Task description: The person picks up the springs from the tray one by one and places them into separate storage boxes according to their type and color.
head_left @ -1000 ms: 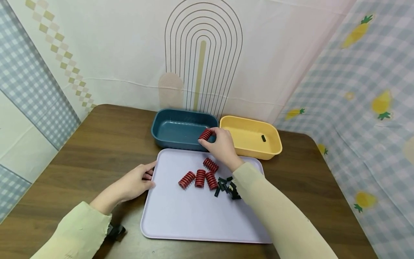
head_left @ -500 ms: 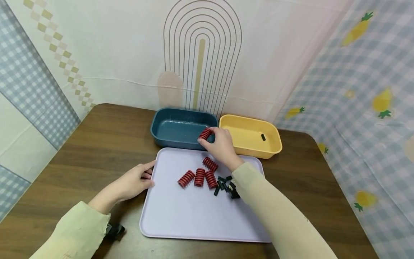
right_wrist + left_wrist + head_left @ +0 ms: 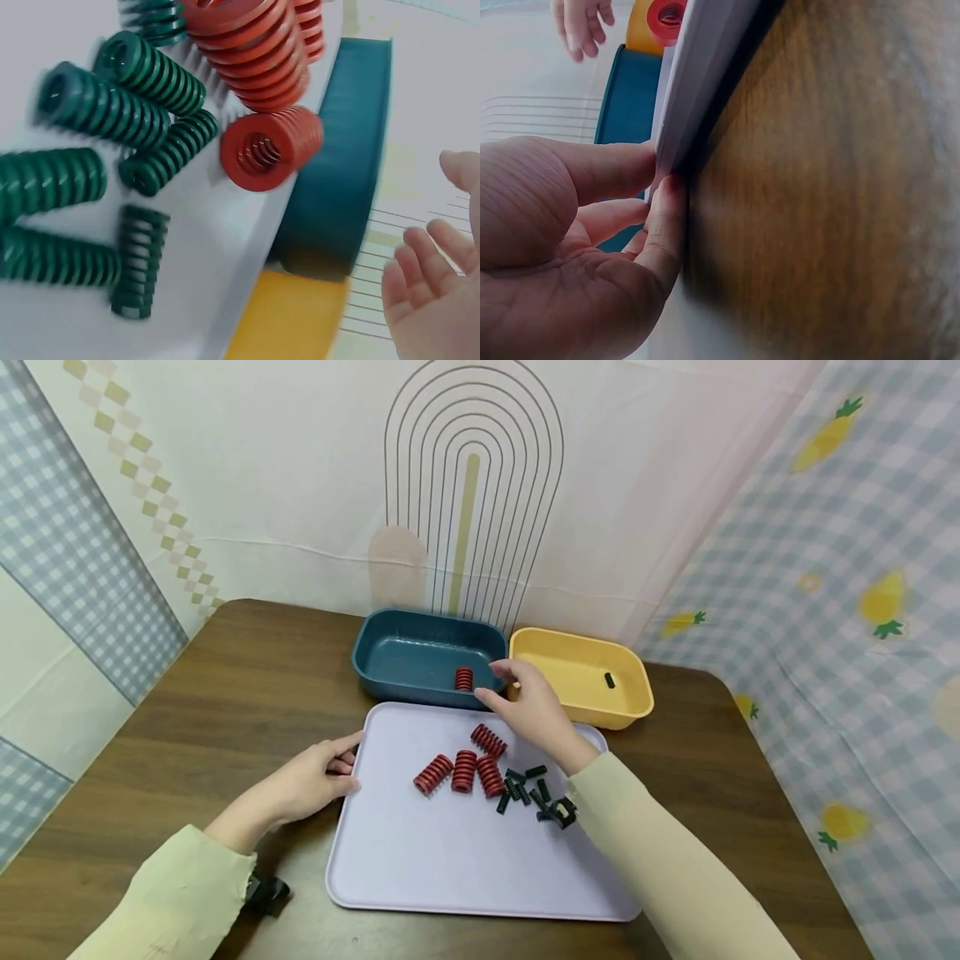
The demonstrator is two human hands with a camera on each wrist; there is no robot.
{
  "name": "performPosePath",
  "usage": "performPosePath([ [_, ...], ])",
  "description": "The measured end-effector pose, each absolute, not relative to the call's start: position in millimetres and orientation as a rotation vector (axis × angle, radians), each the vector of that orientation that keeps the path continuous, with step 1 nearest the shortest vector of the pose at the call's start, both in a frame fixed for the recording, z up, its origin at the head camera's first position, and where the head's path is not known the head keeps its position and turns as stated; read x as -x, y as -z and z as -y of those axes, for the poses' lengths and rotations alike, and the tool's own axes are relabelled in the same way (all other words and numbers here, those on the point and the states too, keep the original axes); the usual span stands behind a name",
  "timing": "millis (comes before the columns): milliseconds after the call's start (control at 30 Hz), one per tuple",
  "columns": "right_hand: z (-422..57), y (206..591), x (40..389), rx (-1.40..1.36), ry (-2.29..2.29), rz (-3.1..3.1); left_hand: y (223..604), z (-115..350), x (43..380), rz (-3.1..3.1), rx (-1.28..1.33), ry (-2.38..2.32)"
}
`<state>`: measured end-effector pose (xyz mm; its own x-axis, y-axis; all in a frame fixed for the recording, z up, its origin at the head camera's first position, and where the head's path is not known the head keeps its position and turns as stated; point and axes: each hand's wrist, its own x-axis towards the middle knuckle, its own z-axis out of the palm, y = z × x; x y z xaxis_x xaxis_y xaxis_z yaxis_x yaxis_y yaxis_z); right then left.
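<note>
A red coil spring [image 3: 464, 678] stands in the teal bin [image 3: 401, 689], near its front right corner. My right hand [image 3: 536, 710] is just right of it, over the side where the teal bin meets the yellow bin [image 3: 588, 715]. Thumb and fingers are spread apart with nothing between them, as the right wrist view also shows. With my left hand [image 3: 303, 783] I pinch the left rim of the lilac tray [image 3: 420, 860], thumb on top and fingertips [image 3: 667, 196] beneath. Several red springs [image 3: 463, 772] lie on the tray, beside a cluster of small dark green springs [image 3: 517, 789].
One small dark green spring [image 3: 610, 680] lies in the yellow bin. Both bins stand behind the tray on the wooden table [image 3: 277, 693], against a printed cloth backdrop [image 3: 300, 485]. A dark wrist device [image 3: 266, 892] shows below the left sleeve.
My right hand has let go of the red spring, which now stands in the teal bin, and has moved slightly right with fingers spread. The left hand stays at the tray rim.
</note>
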<state>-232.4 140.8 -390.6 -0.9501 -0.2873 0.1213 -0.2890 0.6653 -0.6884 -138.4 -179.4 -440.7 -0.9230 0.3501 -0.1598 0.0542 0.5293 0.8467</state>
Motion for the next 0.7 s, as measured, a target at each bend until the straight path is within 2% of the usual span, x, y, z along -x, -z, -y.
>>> performPosePath([
  [267,-165.9,382.4,202.0,-0.639,-1.336,2.868,439.6,177.7,136.9,-2.479,-0.323,-1.325],
  [700,-180.4,400.4,171.1,-0.811,-1.187,3.053,441.9,177.5,137.2,-2.476,-0.333,-1.334],
])
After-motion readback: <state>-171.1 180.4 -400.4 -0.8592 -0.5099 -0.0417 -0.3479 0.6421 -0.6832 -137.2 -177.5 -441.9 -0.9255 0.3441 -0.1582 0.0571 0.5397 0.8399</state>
